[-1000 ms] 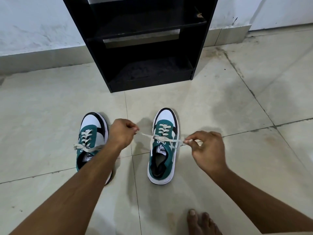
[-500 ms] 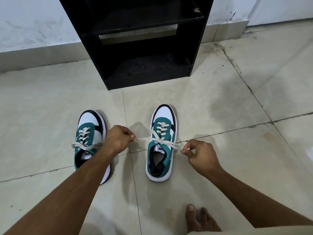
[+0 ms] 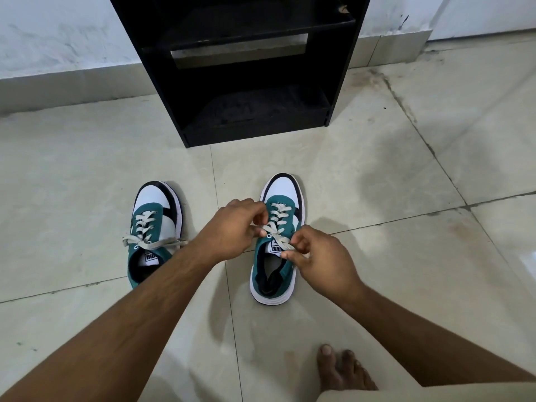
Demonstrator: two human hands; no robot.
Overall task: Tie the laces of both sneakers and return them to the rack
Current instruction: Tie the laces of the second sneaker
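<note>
Two teal, white and black sneakers stand side by side on the tiled floor, toes toward the rack. Over the tongue of the right sneaker (image 3: 275, 265) my left hand (image 3: 232, 230) and my right hand (image 3: 319, 256) each pinch an end of its grey lace (image 3: 277, 237), and the two ends cross between my fingers. The left sneaker (image 3: 153, 227) stands apart to the left, its lace ends (image 3: 139, 242) lying loose across it; my left forearm covers its inner heel side. The black rack (image 3: 240, 68) stands beyond the sneakers against the wall, its shelves holding nothing.
My bare foot (image 3: 342, 369) rests on the floor at the lower right, near a pale cloth edge (image 3: 406, 394). White wall and skirting run behind the rack. Open tiled floor (image 3: 420, 169) spreads on both sides.
Both hands have come inward from a wide pull, bringing the lace ends together over the right sneaker's tongue. The view has shifted slightly closer. The left sneaker has not moved.
</note>
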